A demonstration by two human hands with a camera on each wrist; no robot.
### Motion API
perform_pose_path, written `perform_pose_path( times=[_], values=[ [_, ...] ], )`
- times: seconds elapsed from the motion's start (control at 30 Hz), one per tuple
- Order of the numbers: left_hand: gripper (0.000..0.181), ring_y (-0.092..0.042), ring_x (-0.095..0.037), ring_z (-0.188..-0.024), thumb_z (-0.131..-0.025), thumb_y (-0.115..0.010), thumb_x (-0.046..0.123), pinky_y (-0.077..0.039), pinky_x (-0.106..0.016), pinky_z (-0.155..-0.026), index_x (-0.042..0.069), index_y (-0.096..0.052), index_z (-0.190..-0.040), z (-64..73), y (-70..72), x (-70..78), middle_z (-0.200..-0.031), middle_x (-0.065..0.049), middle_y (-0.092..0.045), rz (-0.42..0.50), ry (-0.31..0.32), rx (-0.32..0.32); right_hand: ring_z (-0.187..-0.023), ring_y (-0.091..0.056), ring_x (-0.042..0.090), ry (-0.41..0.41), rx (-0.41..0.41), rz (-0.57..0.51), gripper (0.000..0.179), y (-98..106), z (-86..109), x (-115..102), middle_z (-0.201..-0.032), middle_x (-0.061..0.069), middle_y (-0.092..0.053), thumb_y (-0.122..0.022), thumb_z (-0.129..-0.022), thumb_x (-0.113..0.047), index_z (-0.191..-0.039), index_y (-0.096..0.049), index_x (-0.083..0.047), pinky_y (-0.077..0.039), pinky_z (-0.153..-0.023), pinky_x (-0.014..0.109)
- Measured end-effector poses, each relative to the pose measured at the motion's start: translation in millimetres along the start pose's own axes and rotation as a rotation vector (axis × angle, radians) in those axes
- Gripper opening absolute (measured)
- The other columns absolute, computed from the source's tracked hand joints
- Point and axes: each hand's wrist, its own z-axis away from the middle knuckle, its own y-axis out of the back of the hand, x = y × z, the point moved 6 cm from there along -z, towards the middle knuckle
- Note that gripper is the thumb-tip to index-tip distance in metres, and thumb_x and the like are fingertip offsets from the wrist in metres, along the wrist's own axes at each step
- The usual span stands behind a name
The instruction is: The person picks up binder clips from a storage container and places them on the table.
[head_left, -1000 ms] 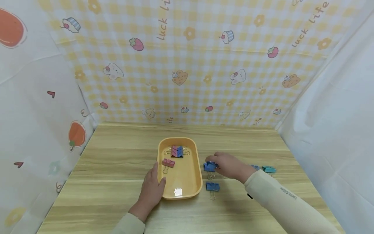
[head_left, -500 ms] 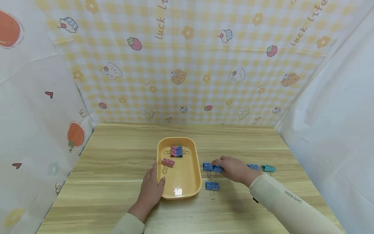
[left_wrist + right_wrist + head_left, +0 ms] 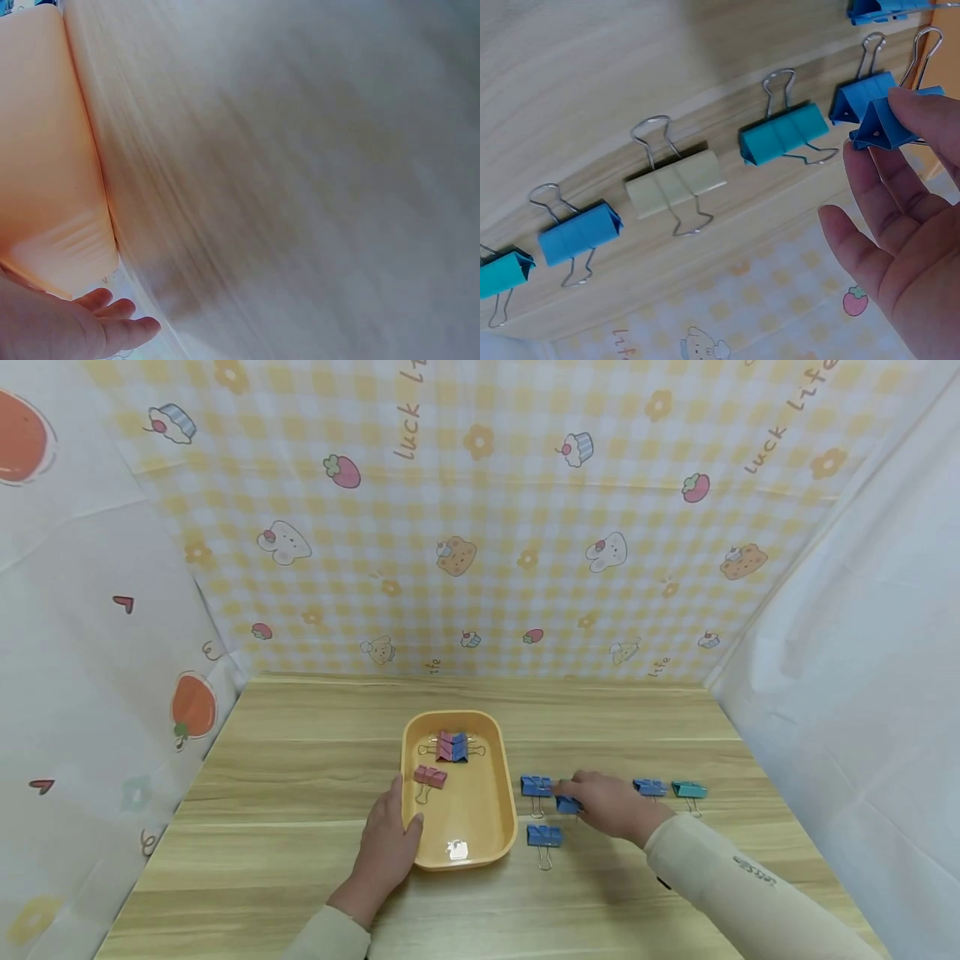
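My right hand (image 3: 611,806) pinches a blue binder clip (image 3: 568,804) between thumb and fingers, just right of the tray. In the right wrist view this blue binder clip (image 3: 883,126) overlaps another blue clip (image 3: 860,97) behind it. From the head, that second clip (image 3: 536,786) lies left of my fingertips, and a third blue clip (image 3: 544,836) lies nearer me. My left hand (image 3: 387,839) rests against the left side of the yellow tray (image 3: 513,793), thumb at the rim. Its fingers (image 3: 129,330) extend loosely beside the tray wall (image 3: 52,150).
Inside the tray are two pink clips (image 3: 431,777) (image 3: 445,747) and a blue-purple one (image 3: 460,747). Rightward lie a blue clip (image 3: 649,787) and a teal clip (image 3: 689,790). A cream clip (image 3: 676,182) and another teal clip (image 3: 784,133) show from the right wrist.
My right hand has drawn the pinched blue clip to the right and slightly nearer me, away from the blue clip beside the tray. The left hand stays at the tray.
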Motion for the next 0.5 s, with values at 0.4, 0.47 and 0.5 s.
perform_pose_path(
  times=[0.4, 0.47, 0.5],
  values=[
    [0.071, -0.022, -0.048, -0.139, -0.099, -0.049, 0.022, -0.022, -0.063, -0.110, 0.004, -0.009, -0.155, 0.1, -0.1, 1.0, -0.151, -0.030, -0.025, -0.001, 0.014, -0.007, -0.083, -0.064, 0.019, 0.012, -0.018, 0.044, 0.038, -19.6, 6.4, 7.0, -0.097, 0.001, -0.064, -0.071, -0.083, -0.004, -0.118, -0.067, -0.019, -0.056, -0.070, 0.036],
    [0.071, -0.022, -0.048, -0.139, -0.099, -0.049, 0.022, -0.022, -0.063, -0.110, 0.004, -0.009, -0.155, 0.1, -0.3, 0.7, -0.151, -0.030, -0.025, 0.001, 0.015, -0.007, -0.082, -0.063, 0.019, 0.029, -0.006, 0.060, 0.037, -22.5, 7.1, 8.1, -0.096, 0.001, -0.063, -0.072, -0.083, -0.004, -0.117, -0.067, -0.018, -0.056, -0.069, 0.036],
    [0.071, -0.022, -0.048, -0.139, -0.099, -0.049, 0.022, -0.022, -0.062, -0.110, 0.004, -0.009, -0.155, 0.1, -0.4, 0.6, -0.151, -0.030, -0.025, 0.001, 0.016, -0.007, -0.080, -0.062, 0.018, 0.037, -0.001, 0.062, 0.037, -23.9, 7.4, 8.6, -0.094, 0.001, -0.063, -0.072, -0.083, -0.004, -0.116, -0.067, -0.018, -0.056, -0.068, 0.036]
  ],
)
